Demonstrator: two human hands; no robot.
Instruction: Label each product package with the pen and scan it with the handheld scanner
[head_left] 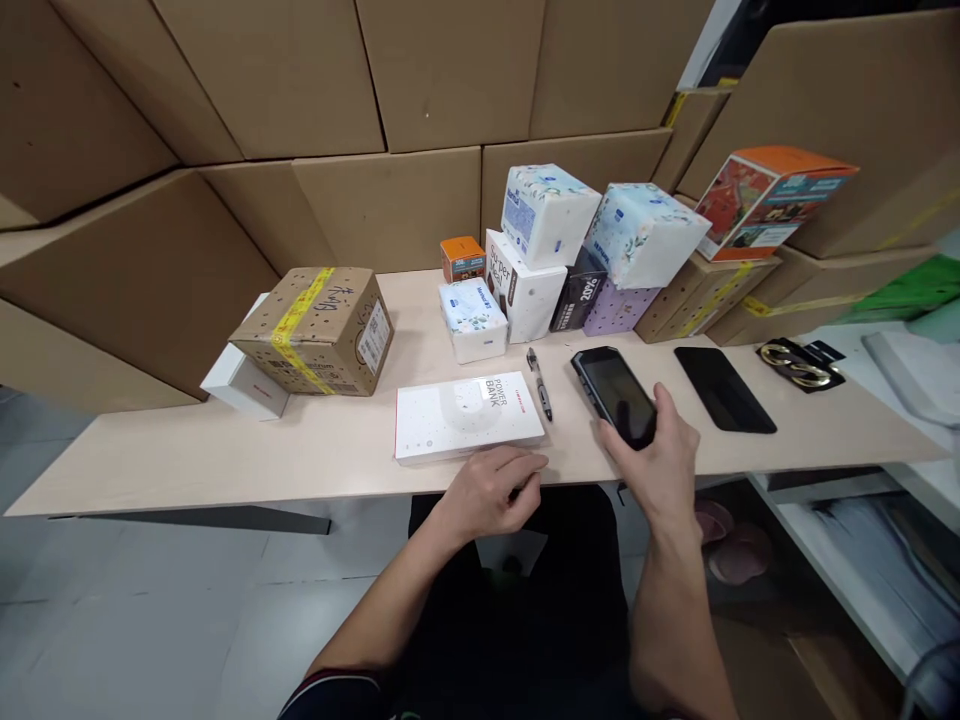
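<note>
In the head view my right hand (660,458) grips the near end of a dark rugged smartphone (615,388), thumb on one long side and fingers on the other. Its far end points away from me, above the table. My left hand (496,490) rests at the table's front edge, fingers curled in and nothing visible in them. Just beyond it lies a white power bank box (450,418), flat on the table. A black pen (539,384) is between that box and the phone. Right of the phone lies a flat black rectangular slab (724,389).
Tissue packs (474,318), a white "Super Meal" box (529,290) and a small orange box (462,259) stand at the back. A taped carton (322,325) leans over a white box (244,385) on the left. A coiled cable (799,364) lies far right. Cardboard walls (420,205) enclose the table.
</note>
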